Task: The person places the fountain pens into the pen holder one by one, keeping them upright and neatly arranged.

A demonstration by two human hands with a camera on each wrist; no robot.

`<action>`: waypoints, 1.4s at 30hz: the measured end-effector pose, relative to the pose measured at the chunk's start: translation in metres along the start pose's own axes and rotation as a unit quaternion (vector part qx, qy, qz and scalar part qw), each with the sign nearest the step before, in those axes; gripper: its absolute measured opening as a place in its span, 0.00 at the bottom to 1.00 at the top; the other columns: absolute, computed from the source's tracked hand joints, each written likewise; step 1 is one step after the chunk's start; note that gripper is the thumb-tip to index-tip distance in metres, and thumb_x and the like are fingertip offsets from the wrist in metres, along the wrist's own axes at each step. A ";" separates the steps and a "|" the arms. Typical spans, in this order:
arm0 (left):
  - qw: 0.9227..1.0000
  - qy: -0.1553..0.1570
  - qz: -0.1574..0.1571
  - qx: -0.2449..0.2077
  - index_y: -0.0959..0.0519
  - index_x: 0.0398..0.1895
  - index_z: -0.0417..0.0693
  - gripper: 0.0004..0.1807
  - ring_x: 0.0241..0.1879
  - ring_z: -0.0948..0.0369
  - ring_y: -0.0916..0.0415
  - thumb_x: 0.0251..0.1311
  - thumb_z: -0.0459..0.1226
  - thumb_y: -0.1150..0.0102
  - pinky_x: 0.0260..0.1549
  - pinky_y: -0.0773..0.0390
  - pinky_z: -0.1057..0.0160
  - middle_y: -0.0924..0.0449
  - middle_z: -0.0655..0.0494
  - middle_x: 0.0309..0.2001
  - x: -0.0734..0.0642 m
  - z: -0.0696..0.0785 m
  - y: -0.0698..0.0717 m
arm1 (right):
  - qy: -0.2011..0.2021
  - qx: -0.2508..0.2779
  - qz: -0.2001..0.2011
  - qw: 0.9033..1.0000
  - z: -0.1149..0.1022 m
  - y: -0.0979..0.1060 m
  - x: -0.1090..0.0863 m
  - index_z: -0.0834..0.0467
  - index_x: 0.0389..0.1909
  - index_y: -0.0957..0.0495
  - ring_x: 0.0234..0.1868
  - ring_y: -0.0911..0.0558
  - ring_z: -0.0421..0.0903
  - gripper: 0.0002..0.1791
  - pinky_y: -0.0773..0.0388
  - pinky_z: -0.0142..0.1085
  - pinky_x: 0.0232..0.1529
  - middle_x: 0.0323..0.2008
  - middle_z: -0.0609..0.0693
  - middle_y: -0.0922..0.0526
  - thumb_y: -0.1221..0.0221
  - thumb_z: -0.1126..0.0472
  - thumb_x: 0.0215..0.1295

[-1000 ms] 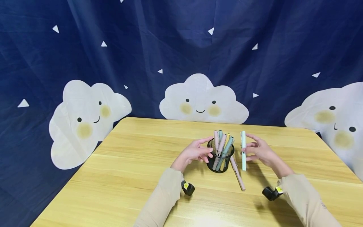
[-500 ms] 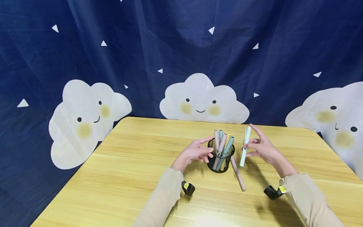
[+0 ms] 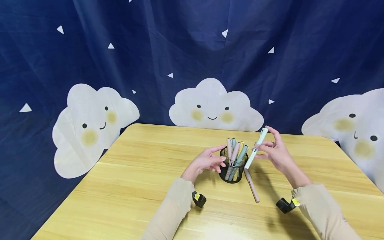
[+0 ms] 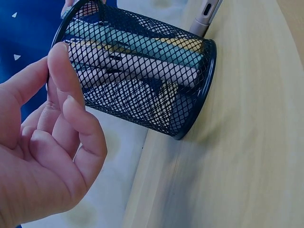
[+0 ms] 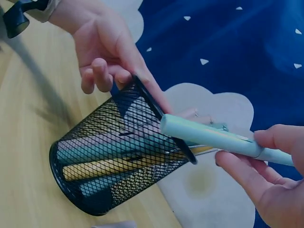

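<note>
A black mesh pen holder point(image 3: 233, 173) stands upright on the table with several pink, teal and yellow pens point(image 3: 237, 155) inside. My left hand point(image 3: 205, 160) pinches its rim from the left, thumb and fingertips at the edge in the left wrist view. On the other side, my right hand point(image 3: 277, 151) holds a pale mint pen point(image 3: 256, 148) between thumb and fingers. That pen is tilted, its lower end just right of the holder's rim. In the right wrist view the mint pen point(image 5: 206, 133) overlaps the rim; whether they touch I cannot tell.
A pinkish pen point(image 3: 252, 186) lies on the wooden table point(image 3: 135, 180), right beside the holder's base. Behind the table hangs a dark blue curtain point(image 3: 150, 50) with white clouds. A black camera point(image 3: 199, 199) sits on the left wrist, and another camera point(image 3: 284, 205) on the right.
My right hand has raised the mint pen and tilted it, its top leaning right and its lower end moving left to the holder. The left hand and holder have stayed put.
</note>
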State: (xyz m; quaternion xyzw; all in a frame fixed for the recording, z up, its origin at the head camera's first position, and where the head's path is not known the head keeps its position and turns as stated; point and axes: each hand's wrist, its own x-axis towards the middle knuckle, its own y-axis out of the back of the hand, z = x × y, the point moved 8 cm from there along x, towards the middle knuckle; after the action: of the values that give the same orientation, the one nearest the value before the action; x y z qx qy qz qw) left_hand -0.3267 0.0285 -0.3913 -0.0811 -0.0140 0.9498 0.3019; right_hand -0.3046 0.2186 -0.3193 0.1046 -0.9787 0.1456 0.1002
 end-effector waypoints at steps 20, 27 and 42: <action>1.000 -0.003 0.003 0.004 0.42 0.66 0.55 0.33 0.13 0.63 0.27 0.58 0.32 0.46 0.12 0.32 0.72 0.20 0.50 0.24 0.001 0.001 0.000 | 0.164 -0.022 0.017 0.986 0.004 0.014 0.014 0.52 0.63 0.45 0.31 0.19 0.47 0.40 0.22 0.47 0.26 0.30 0.57 0.22 0.40 0.75 0.51; 1.000 -0.003 0.004 0.006 0.42 0.66 0.56 0.33 0.13 0.63 0.27 0.57 0.32 0.45 0.12 0.32 0.72 0.20 0.48 0.25 0.000 -0.002 0.000 | 0.155 -0.064 0.048 0.985 -0.017 -0.022 -0.005 0.50 0.56 0.39 0.28 0.20 0.41 0.33 0.21 0.41 0.26 0.28 0.51 0.25 0.48 0.82 0.53; 1.000 -0.008 0.004 0.010 0.42 0.66 0.55 0.33 0.13 0.64 0.27 0.57 0.32 0.45 0.12 0.31 0.72 0.20 0.49 0.24 0.000 -0.001 0.001 | 0.177 -0.170 0.055 0.968 -0.011 -0.029 -0.002 0.51 0.51 0.31 0.27 0.22 0.40 0.28 0.22 0.38 0.24 0.27 0.51 0.24 0.45 0.80 0.53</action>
State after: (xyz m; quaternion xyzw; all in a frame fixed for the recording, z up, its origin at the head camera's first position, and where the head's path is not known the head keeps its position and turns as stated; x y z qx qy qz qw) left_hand -0.3271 0.0281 -0.3927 -0.0709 -0.0061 0.9517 0.2988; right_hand -0.2939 0.1951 -0.3015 0.0042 -0.9600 -0.0018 0.2800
